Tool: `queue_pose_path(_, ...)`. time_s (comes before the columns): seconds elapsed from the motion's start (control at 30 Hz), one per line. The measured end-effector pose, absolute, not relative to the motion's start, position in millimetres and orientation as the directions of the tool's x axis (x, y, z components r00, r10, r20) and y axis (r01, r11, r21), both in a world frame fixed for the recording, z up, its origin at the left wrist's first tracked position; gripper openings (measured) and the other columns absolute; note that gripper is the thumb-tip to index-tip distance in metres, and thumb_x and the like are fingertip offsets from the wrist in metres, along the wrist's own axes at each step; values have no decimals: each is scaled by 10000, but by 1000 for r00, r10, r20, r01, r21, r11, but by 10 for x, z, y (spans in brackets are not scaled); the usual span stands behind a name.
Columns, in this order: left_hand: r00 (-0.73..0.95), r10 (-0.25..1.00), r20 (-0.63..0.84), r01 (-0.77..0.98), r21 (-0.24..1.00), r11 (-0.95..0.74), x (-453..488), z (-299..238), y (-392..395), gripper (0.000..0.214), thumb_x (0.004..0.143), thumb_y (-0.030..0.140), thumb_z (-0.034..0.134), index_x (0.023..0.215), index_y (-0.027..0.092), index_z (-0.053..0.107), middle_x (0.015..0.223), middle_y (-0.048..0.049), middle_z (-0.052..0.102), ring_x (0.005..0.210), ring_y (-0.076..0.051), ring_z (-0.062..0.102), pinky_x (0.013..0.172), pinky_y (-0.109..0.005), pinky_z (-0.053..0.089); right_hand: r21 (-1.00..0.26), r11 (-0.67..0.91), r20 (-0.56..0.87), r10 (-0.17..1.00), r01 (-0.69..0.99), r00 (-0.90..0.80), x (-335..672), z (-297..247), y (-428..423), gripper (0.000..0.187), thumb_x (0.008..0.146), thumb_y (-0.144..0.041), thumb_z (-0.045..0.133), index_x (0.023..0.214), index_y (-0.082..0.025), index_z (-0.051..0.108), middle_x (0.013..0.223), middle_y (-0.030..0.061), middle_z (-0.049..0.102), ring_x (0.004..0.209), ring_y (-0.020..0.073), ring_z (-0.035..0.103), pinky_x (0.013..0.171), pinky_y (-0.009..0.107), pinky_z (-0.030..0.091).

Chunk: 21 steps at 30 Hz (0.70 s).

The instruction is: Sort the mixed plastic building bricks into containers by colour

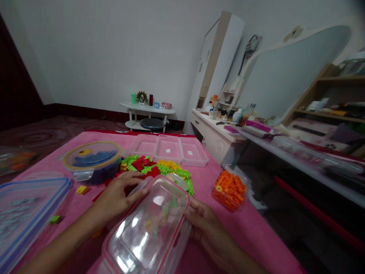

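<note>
A clear plastic box with a red-rimmed lid (148, 228) lies tilted on the pink tablecloth (242, 228) right in front of me. My left hand (119, 196) rests on its far left corner, fingers curled over the lid edge. My right hand (201, 219) grips the box's right side, fingers wrapped under the rim. Small coloured pieces show faintly through the lid. Just behind the box lies a pile of green, red and yellow building bricks (155, 167).
A round container with blue bricks (91, 160) sits at the left, a blue-rimmed box (25, 213) at the near left. Three clear trays (168, 148) stand behind the pile. A tub of orange bricks (229, 188) is at the right table edge. A white desk (216, 133) stands beyond.
</note>
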<state>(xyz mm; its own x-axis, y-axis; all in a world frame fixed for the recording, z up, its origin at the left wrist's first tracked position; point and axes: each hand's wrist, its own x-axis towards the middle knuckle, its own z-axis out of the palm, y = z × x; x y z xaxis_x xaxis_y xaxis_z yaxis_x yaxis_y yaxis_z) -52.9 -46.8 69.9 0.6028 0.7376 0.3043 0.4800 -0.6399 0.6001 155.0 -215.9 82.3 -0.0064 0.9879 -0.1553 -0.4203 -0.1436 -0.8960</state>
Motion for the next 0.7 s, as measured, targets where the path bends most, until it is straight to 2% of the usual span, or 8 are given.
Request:
queue_pose_path(0.1,554,787,271,415,730,-543,-552,685,-459,348,808,518,538,719,224,700,1120,-42,655,1059,-256,578,931,-384,458,-959,-175,-175,984,-223,-20,1706,888,-2214,447,804,-485,610,1105,-155,616,971,104,695,791,194,679,685,319,529)
queue_pose_path(0.17,501,831,240,355,819,-451,-609,678,-416,363,811,518,525,707,195,651,982,-46,674,918,-229,612,814,-332,496,-991,-123,-114,985,62,133,1970,940,-2255,421,814,-517,567,1041,-170,639,990,114,687,780,206,672,648,327,526)
queue_pose_path(0.27,409,884,226,269,896,-353,-715,682,-329,343,788,519,550,731,183,590,737,-6,613,680,-161,564,600,-244,464,-744,-53,393,772,666,500,2571,974,-2345,322,825,-462,547,978,-201,655,1083,116,640,981,238,608,830,389,488)
queue_pose_path(0.33,346,911,227,226,922,-315,-773,699,-283,334,777,509,569,727,179,552,671,20,546,613,-126,504,538,-211,419,-528,-193,603,600,827,525,3006,937,-2426,397,826,-464,517,1098,-192,612,1213,144,559,1055,267,561,852,418,472)
queue_pose_path(0.43,278,944,176,163,960,-227,-823,742,-255,332,768,500,586,728,180,509,632,46,477,554,-95,441,480,-183,371,-490,-459,531,517,741,672,3491,797,-2538,623,737,-560,565,1171,-114,557,1114,195,584,891,285,607,763,451,492)
queue_pose_path(0.57,215,970,116,18,992,-123,-847,771,-239,343,710,480,646,706,181,478,581,67,463,485,-78,421,440,-173,358,-783,-559,-163,609,274,776,3666,581,-2590,549,738,-659,505,859,-137,623,658,97,637,512,189,596,450,297,461)
queue_pose_path(0.63,196,977,79,-69,995,-66,-855,745,-219,330,689,450,673,716,181,483,566,71,481,462,-74,433,431,-170,365,-825,-561,-346,604,74,718,3648,507,-2572,491,749,-624,523,792,-144,617,619,94,641,485,166,599,427,260,453)
queue_pose_path(0.7,191,980,49,-177,984,-15,-860,696,-197,310,682,415,694,744,180,501,556,74,486,442,-69,440,420,-163,365,-844,-535,-397,578,-37,713,3637,456,-2536,404,720,-521,613,832,-133,614,649,102,667,513,165,624,465,253,490)
